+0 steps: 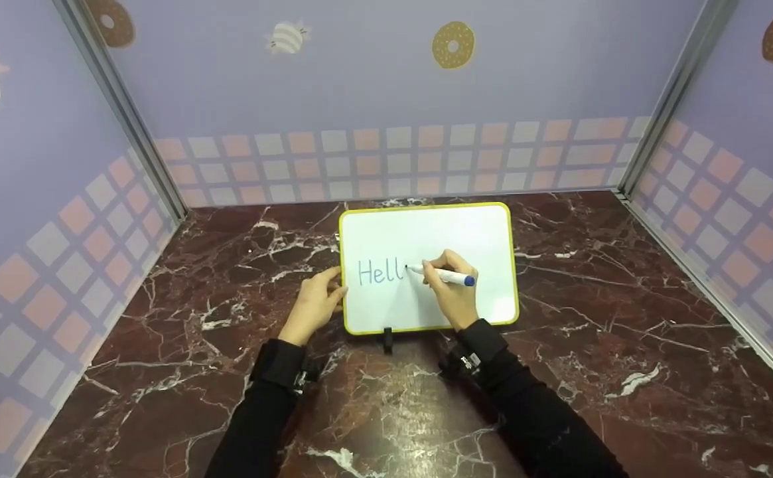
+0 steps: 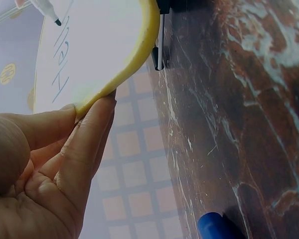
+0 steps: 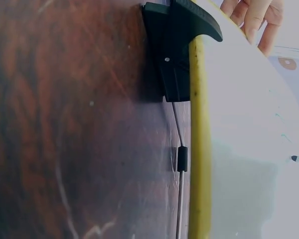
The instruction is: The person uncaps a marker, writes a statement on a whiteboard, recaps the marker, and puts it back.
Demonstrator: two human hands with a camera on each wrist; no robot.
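Note:
A small whiteboard (image 1: 446, 232) with a yellow rim leans back on a black stand (image 3: 172, 55). Blue handwriting (image 1: 380, 271) on its left half reads "Hell". My right hand (image 1: 454, 292) grips a whiteboard marker (image 1: 451, 276), white with a blue end, its dark tip at the board just right of the last letter. At the board's left edge, my left hand (image 1: 313, 302) pinches the rim between thumb and fingers, seen close in the left wrist view. In the right wrist view the marker's tip (image 3: 294, 158) shows at the right edge, and my right hand is out of sight.
A blue cap-like piece (image 2: 217, 226) lies on the dark red marbled table (image 1: 180, 372) in the left wrist view. The stand's thin metal rod (image 3: 180, 199) runs along below the board. Patterned lilac wall panels (image 1: 373, 86) enclose the back and both sides.

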